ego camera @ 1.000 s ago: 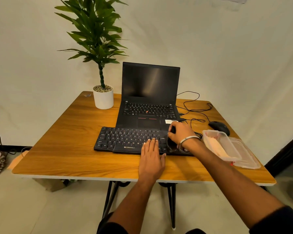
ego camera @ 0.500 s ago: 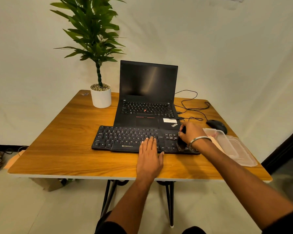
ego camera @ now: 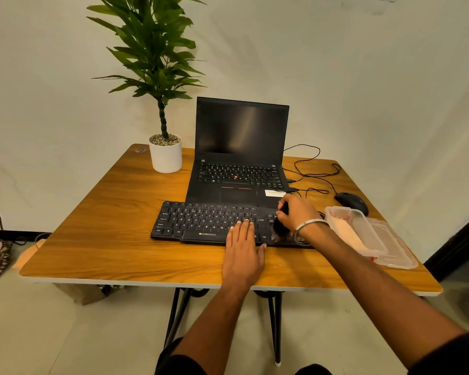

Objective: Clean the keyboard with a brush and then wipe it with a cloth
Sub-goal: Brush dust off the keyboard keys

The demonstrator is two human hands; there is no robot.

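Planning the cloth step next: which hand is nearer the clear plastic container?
Right. The right hand grips the brush just beside the clear plastic container; the left hand rests flat on the keyboard, farther away.

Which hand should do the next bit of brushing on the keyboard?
The right hand, probably. It already grips the brush, bristles on the keyboard's right end. The left hand lies flat on the front edge, steadying it.

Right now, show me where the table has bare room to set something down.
Bare wood lies left of the keyboard, in front of the plant pot. Crowded on the right: cables, mouse, plastic container, and the right hand brushing.
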